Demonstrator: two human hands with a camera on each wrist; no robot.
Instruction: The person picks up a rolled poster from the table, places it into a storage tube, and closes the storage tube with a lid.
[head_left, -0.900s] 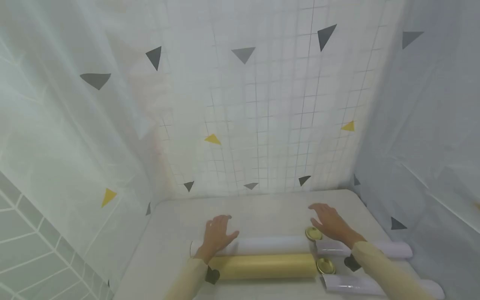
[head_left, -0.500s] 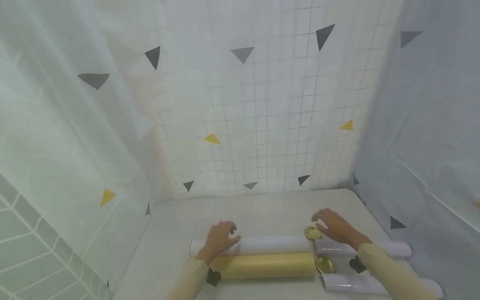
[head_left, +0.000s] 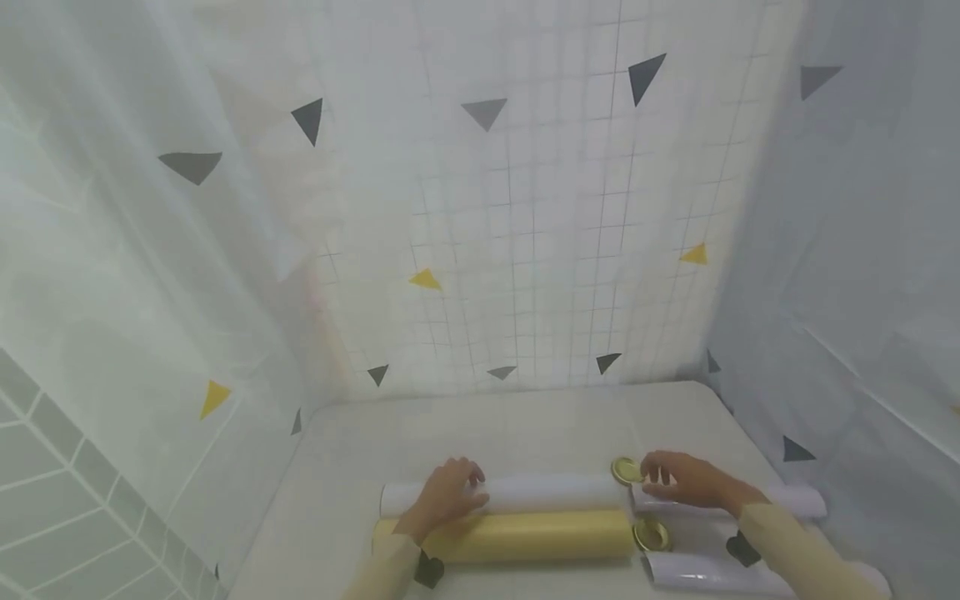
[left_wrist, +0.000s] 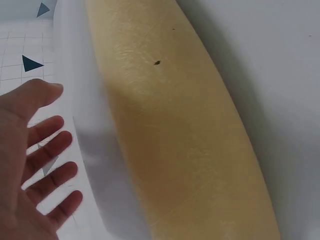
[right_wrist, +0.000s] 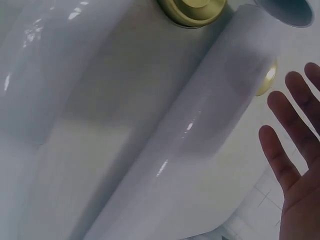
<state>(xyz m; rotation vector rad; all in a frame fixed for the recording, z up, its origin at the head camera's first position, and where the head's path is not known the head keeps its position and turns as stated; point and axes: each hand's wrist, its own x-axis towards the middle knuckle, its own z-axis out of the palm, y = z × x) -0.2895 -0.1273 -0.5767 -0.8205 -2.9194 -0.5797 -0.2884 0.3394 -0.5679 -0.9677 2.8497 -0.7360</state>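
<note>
My left hand (head_left: 447, 496) hovers over a long white tube (head_left: 551, 493) and a yellow tube (head_left: 547, 536) lying side by side. In the left wrist view its fingers are spread and loosely bent, holding nothing. Over the left end of a glossy white tube (head_left: 798, 500) is my right hand (head_left: 693, 482), fingers relaxed and nothing in them. Beside it is a round gold lid (head_left: 625, 470). The right wrist view shows that glossy tube (right_wrist: 175, 135) with its open end at the top; whether the hand touches it is unclear.
A second gold lid (head_left: 651, 533) lies at the yellow tube's right end. Another glossy white tube (head_left: 705, 571) lies nearer the front. The white table (head_left: 337, 450) meets a curtain with triangle prints (head_left: 487, 250) at the back and sides.
Both hands have come back toward the person, the left over the tubes. The right hand has also moved right and down toward the glossy white tube. The tubes and lids have stayed put.
</note>
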